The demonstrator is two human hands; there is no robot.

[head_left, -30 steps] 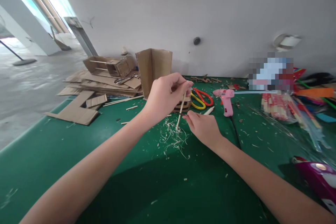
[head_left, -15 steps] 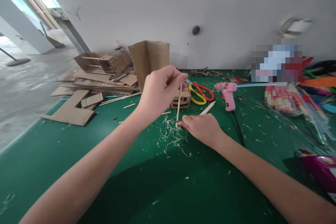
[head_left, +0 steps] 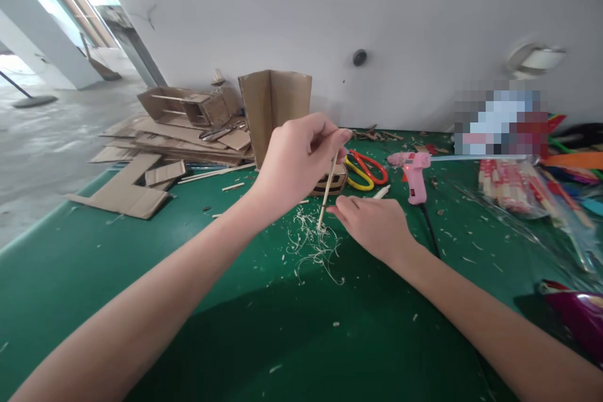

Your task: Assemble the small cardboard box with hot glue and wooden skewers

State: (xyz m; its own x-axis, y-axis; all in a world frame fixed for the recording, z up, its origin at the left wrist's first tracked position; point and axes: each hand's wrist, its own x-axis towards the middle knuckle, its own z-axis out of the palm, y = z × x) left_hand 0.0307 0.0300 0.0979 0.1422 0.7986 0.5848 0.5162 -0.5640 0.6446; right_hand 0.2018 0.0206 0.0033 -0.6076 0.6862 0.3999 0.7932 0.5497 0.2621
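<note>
My left hand pinches the upper end of a thin wooden stick, which slants down to the table. My right hand is closed beside the stick's lower part, its fingertips pressed on a small dark object too little to make out. Curly pale shavings lie around the stick's lower end on the green table. Behind the hands sits a small cardboard box, partly hidden, with red and yellow scissors next to it.
Cardboard sheets and a cardboard frame are at the left. A folded cardboard piece stands behind my left hand. A pink glue gun with a black cord, packaged sticks and a purple object lie to the right.
The stick leans more, its top further right with my left hand. My right hand has risen a little along the stick. The whole view has shifted slightly.
</note>
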